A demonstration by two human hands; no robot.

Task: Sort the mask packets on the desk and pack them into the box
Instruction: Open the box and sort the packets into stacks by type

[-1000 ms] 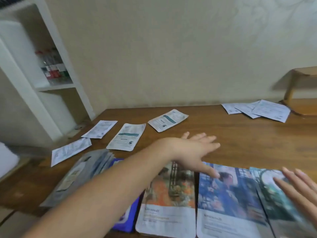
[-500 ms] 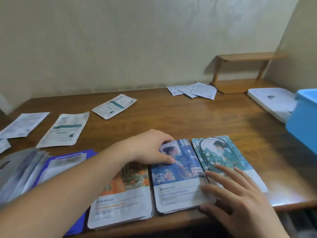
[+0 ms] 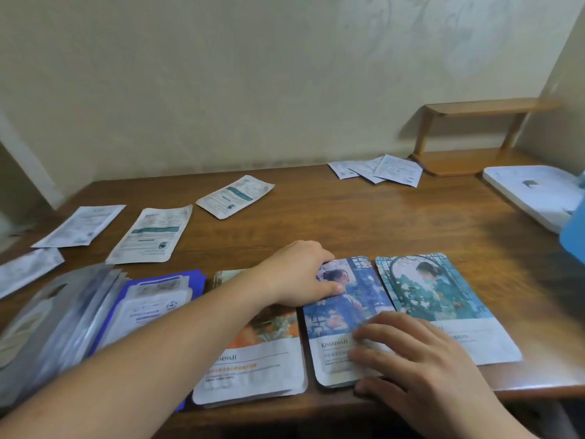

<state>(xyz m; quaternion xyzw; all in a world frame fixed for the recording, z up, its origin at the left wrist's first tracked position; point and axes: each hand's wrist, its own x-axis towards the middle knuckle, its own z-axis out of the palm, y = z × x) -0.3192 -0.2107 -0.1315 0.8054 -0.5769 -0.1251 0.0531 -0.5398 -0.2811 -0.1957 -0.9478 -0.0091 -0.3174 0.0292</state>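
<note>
Three illustrated mask packet stacks lie side by side at the desk's near edge: orange (image 3: pixel 253 359), blue (image 3: pixel 348 312) and green (image 3: pixel 443 305). My left hand (image 3: pixel 297 274) grips the blue stack's top left corner, thumb on its face. My right hand (image 3: pixel 421 359) holds its lower right part, fingers on top and thumb at the near edge. Part of a blue box (image 3: pixel 573 236) shows at the right edge.
Dark blue packets (image 3: pixel 152 305) and a fanned silver pile (image 3: pixel 53 318) lie at the left. White packets (image 3: pixel 152 236) are scattered across the back left, with more (image 3: pixel 380 169) at the back right. A white flat item (image 3: pixel 531 194) and a small wooden shelf (image 3: pixel 474 160) stand at the right.
My right hand slid left from the green packet onto the blue stack. My left hand came down on the blue stack's top corner and stays there.
</note>
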